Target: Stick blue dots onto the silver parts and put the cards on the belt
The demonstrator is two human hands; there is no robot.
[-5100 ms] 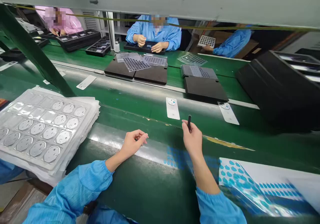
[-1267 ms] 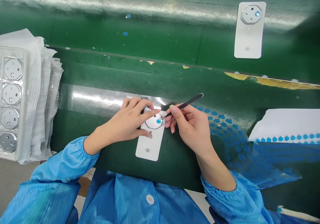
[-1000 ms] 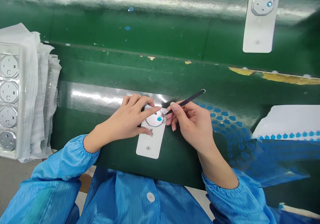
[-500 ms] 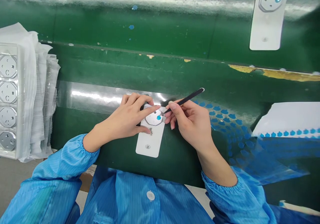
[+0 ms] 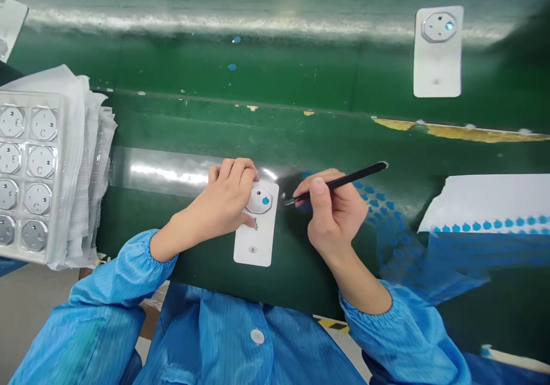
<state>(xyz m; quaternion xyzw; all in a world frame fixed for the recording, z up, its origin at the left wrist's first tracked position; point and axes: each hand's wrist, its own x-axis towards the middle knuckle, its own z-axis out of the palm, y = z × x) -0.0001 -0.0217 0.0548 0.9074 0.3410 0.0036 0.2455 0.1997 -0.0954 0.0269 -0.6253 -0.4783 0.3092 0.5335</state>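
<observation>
In front of me a white rectangular plate (image 5: 254, 247) lies on the green table, with a silver octagonal disc (image 5: 260, 201) near its top. A small blue sticker (image 5: 265, 200) sits on that disc, right of its middle. My left hand (image 5: 230, 199) grips the plate's left side, fingers bent at the top edge and thumb on its face, covering part of the disc. A pair of black tweezers (image 5: 356, 175) is pinched in my right hand (image 5: 337, 207), tips pointing left just off the plate's right edge. Whether the tips hold anything is too blurred to tell.
A clear tray (image 5: 60, 184) of silver discs rests on white sheets (image 5: 81, 144) at left. Another white plate (image 5: 437, 70) lies at back right, part of one (image 5: 12, 21) at back left. Blue sticker film (image 5: 451, 264) and white backing paper (image 5: 481, 201) spread at right.
My right hand has drawn the tweezers away from the disc to the right. My left index finger has curled back from the disc, leaving the blue sticker uncovered. The camera view has shifted.
</observation>
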